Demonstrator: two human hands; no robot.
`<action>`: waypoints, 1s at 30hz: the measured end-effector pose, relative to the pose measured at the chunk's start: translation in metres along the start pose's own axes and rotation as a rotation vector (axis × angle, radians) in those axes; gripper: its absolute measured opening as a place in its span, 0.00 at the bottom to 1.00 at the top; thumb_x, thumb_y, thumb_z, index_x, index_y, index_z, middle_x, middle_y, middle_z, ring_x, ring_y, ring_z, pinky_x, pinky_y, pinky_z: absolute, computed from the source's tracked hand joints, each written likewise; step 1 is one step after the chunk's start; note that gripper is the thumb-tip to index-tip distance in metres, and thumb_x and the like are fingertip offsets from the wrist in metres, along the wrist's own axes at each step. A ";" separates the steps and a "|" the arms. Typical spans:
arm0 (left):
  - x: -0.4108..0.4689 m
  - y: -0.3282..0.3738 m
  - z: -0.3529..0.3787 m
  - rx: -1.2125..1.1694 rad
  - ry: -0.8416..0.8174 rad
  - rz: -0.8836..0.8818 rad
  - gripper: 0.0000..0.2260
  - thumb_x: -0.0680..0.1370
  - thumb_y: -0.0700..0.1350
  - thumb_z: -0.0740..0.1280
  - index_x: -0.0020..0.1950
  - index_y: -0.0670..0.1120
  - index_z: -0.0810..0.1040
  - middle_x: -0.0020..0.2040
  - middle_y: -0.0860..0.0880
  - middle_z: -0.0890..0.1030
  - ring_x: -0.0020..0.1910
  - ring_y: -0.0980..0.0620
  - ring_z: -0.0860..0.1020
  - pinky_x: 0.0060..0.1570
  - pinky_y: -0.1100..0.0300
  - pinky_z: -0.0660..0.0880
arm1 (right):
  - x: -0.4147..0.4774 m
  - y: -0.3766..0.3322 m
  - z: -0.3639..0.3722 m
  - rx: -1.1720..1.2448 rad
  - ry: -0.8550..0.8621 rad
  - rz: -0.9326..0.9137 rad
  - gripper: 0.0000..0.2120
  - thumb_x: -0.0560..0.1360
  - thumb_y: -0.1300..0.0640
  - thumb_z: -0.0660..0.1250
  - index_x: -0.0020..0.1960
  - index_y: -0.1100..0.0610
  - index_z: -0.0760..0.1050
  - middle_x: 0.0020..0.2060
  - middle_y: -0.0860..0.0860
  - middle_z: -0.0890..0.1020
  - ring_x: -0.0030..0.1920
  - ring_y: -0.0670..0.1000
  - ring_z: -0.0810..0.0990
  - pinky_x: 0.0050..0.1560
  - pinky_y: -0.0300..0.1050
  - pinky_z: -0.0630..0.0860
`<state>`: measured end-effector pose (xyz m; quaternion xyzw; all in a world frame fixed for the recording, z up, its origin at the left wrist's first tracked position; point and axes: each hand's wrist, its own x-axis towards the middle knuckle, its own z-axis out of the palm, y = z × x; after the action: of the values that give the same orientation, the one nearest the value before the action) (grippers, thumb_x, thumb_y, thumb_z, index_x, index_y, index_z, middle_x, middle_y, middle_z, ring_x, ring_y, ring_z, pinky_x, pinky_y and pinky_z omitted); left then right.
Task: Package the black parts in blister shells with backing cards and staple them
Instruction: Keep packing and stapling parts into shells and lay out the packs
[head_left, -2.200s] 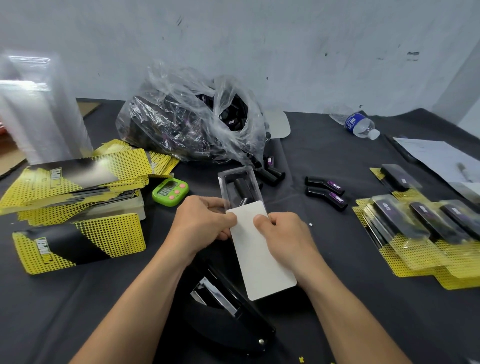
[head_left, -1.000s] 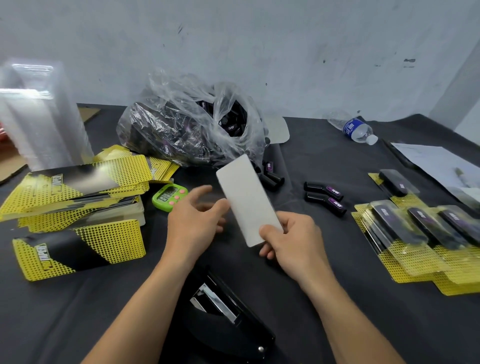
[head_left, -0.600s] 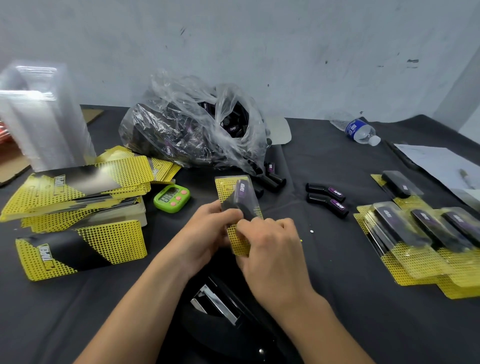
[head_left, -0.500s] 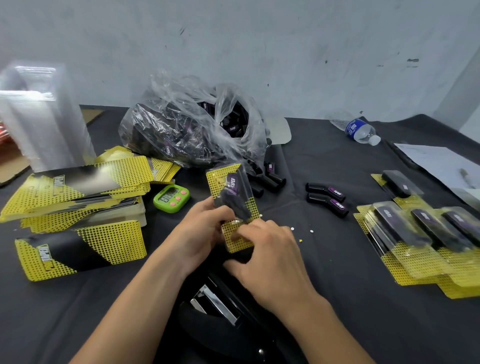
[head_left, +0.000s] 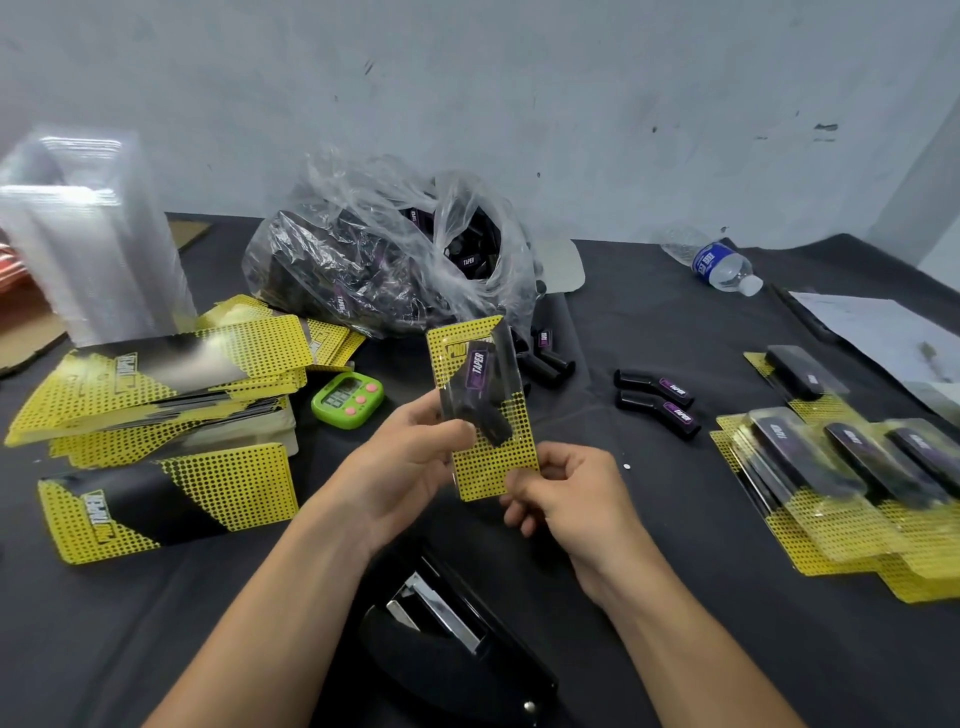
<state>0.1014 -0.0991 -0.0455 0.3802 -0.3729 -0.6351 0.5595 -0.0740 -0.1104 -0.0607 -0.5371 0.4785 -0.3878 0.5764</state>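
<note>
I hold one package (head_left: 491, 457) upright at the centre: a yellow dotted backing card in a clear blister shell with a black part (head_left: 475, 389) inside. My left hand (head_left: 405, 462) grips its left edge with thumb over the shell. My right hand (head_left: 566, 499) pinches its lower right corner. A black stapler (head_left: 452, 639) lies below my hands. Two loose black parts (head_left: 657, 400) lie to the right. A clear bag of black parts (head_left: 384, 260) sits behind.
Stacks of yellow backing cards (head_left: 156, 374) and a tall stack of clear blister shells (head_left: 88, 234) stand at the left. A green timer (head_left: 347, 397) sits by the cards. Finished packages (head_left: 841, 467) lie at the right, with a water bottle (head_left: 724, 265) and papers (head_left: 883, 332) beyond.
The package was turned from its white back to its printed front and lifted upright. My right hand slid from over the card down to its lower right corner.
</note>
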 end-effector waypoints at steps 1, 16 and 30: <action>0.000 0.000 0.000 0.016 0.008 -0.007 0.19 0.72 0.34 0.71 0.64 0.38 0.80 0.60 0.35 0.83 0.55 0.38 0.83 0.54 0.43 0.83 | 0.000 0.000 0.000 0.014 0.002 -0.001 0.13 0.78 0.70 0.68 0.39 0.57 0.85 0.31 0.56 0.84 0.29 0.50 0.79 0.26 0.39 0.72; 0.001 0.001 0.000 0.080 0.131 -0.010 0.19 0.71 0.37 0.71 0.61 0.37 0.81 0.57 0.37 0.86 0.52 0.42 0.86 0.50 0.49 0.85 | 0.000 -0.003 -0.002 0.101 -0.033 0.068 0.09 0.82 0.66 0.65 0.49 0.63 0.84 0.34 0.57 0.85 0.31 0.50 0.83 0.30 0.39 0.77; 0.004 0.006 -0.008 0.148 0.417 0.027 0.19 0.73 0.26 0.71 0.58 0.43 0.83 0.53 0.41 0.87 0.53 0.40 0.86 0.54 0.41 0.82 | -0.036 -0.028 -0.004 -0.785 -0.089 -0.097 0.23 0.64 0.26 0.66 0.44 0.44 0.78 0.33 0.42 0.81 0.35 0.43 0.78 0.37 0.41 0.75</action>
<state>0.1104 -0.1035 -0.0439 0.5383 -0.2997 -0.5060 0.6036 -0.0842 -0.0806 -0.0280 -0.7548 0.5389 -0.1789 0.3284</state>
